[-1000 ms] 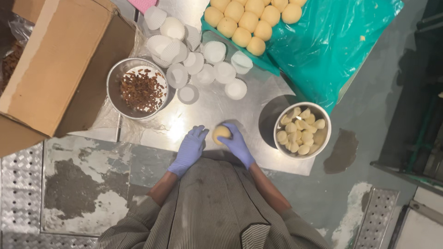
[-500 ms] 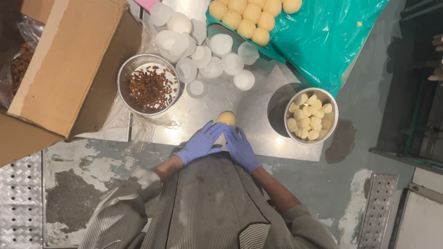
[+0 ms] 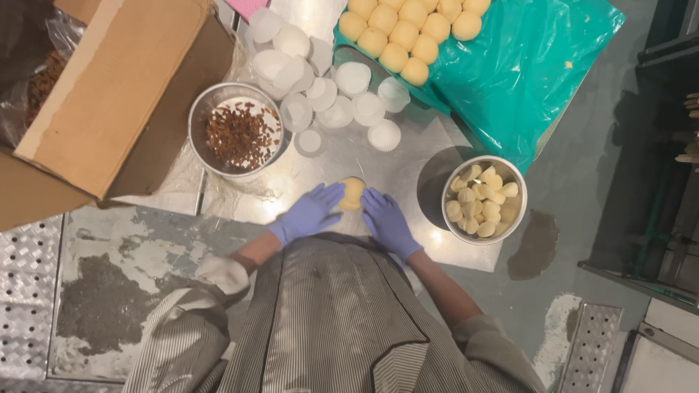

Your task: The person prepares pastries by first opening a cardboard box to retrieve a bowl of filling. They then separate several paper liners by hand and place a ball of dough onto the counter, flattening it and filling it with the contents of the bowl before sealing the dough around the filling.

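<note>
Steel table (image 3: 408, 167): left bowl (image 3: 237, 131) holds brown bits; right bowl (image 3: 484, 200) holds pale lumps. Left hand (image 3: 309, 213), right hand (image 3: 386, 222) cupped round dough ball (image 3: 352, 193).

Quick count from above: two gloved hands, left hand (image 3: 307, 213) and right hand (image 3: 387, 222), with one dough ball (image 3: 352, 193) between them. Two metal bowls: one raisin bowl (image 3: 206, 108), one bowl of small dough pieces (image 3: 510, 222), roughly fifteen pieces showing. About ten finished balls (image 3: 408, 33) sit on one teal sheet (image 3: 524, 73). White paper cups (image 3: 320, 94): around a dozen. One cardboard box (image 3: 109, 87).
</note>
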